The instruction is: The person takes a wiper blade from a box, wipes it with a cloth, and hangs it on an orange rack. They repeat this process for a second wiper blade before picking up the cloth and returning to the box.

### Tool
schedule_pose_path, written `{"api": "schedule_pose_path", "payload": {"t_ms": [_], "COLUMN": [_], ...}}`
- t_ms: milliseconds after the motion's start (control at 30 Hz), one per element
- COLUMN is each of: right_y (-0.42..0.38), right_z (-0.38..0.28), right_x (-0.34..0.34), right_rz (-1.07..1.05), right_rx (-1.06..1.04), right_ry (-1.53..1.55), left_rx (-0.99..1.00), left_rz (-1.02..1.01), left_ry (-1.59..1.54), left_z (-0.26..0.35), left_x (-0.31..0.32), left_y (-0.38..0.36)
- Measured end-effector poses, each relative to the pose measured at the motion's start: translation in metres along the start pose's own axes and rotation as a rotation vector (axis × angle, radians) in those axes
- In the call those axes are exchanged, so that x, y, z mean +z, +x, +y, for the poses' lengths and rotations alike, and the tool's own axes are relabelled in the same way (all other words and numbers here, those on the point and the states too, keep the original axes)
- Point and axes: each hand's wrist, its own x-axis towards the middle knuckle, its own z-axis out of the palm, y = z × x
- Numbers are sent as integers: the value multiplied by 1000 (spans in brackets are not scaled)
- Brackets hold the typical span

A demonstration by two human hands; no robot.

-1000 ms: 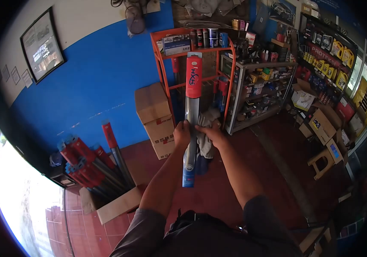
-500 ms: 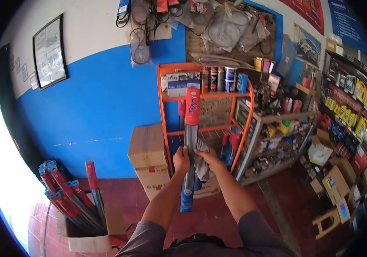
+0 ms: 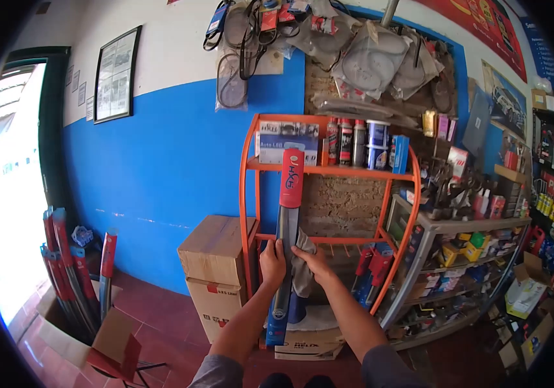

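At eight o'clock I have an open cardboard box (image 3: 115, 333) full of red-topped packages (image 3: 63, 258). They stand on end and lean together, probably because they are too long to lie inside; upright, their red tops show above the rim. At seven o'clock the stacked cartons (image 3: 212, 252) sit against the wall beside the rack, which seems meant to save floor.

Near the centre, the long package (image 3: 282, 223) runs from twelve towards six o'clock, its red top away from me and its blue end nearest. My left hand (image 3: 273, 262) grips its left edge, the fingers curled round with the thumb pressed to it. My right hand (image 3: 314, 264) faces it from the other side, pinching the right edge; the fingertips behind it are hidden, so I cannot tell how far they wrap. I judge that this grip around mid-length balances so slim a thing and leaves the printed top uncovered. A grey cloth (image 3: 301, 277) shows beside the right hand; I cannot tell whether they touch.

Beyond, the orange rack (image 3: 244, 194) carries a printed box (image 3: 287, 137) at twelve o'clock and cans (image 3: 360, 143) towards two, upright, likely so the labels face out. More packages (image 3: 378, 271) stand at about five. At four, the display cabinet (image 3: 477, 226) keeps small boxed goods in tiers, presumably for easy viewing.
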Motion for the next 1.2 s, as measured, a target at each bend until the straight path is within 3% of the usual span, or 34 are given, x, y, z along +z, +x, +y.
{"api": "schedule_pose_path", "payload": {"t_ms": [233,400,467,533,600,700,767,833,900,933,1000,1200], "right_y": [-15,-32,-41,-41,-38,-32,-24,-18,-15,-10,-1,35], "right_z": [126,172,172,155,125,45,-10,-63,-106,-121,-143,-135], "right_x": [-37,-45,-44,-43,-39,-22,-11,-4,3,7,13,15], "right_rz": [-76,-12,-10,-16,-12,43,-2,-42,58,55,123,204], "right_rx": [-22,-286,-361,-445,-506,-661,-846,-963,-1012,-1014,-1227,-1294], "right_ry": [-50,-123,-117,-118,-149,-222,-166,-195,-329,-328,-376,-432], "left_rx": [66,71,108,138,309,428,274,463,576,578,602,601], "left_rz": [47,33,-104,-109,-148,-73,-192,-108,-58,-55,4,-17], "left_ry": [-30,-113,-47,-72,-9,115,-16,67,-38,-37,-46,-104], "left_z": [-90,-110,-111,-99,-70,-14,60,89,112,120,132,107], "left_x": [21,13,1,-8,-22,-34,-56,-58,-56,-56,-54,-27], "left_y": [-91,-119,-116,-100,-77,-25,-8,27,55,65,82,108]}}
